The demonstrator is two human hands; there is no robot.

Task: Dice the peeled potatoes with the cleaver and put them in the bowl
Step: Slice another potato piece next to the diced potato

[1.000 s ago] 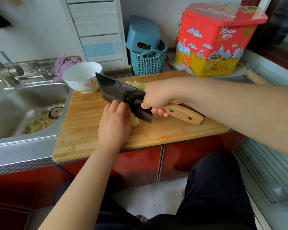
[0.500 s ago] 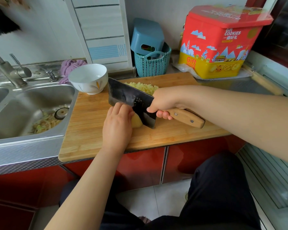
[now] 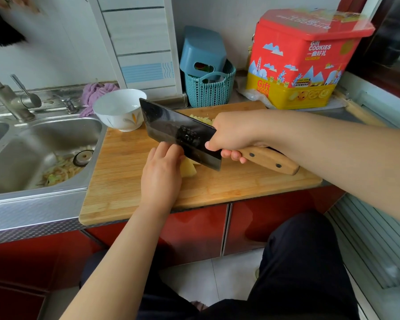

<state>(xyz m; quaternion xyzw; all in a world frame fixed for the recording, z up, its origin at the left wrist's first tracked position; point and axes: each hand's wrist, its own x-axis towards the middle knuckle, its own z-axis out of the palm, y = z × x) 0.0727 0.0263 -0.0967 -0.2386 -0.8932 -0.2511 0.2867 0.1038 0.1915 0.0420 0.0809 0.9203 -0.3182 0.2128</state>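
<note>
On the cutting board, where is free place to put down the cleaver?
The cutting board is bare along its near edge and on its left part, below the white bowl. The middle is crowded: the left hand holds the potato piece under the cleaver, diced potato behind.

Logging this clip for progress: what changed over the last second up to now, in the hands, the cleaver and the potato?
Little changed. The right hand keeps its grip on the cleaver, blade against the potato piece, which the left hand still holds down on the cutting board. No clear blade travel shows; the view itself shifted. The diced pile stays behind the blade, and the bowl stays in place.
</note>
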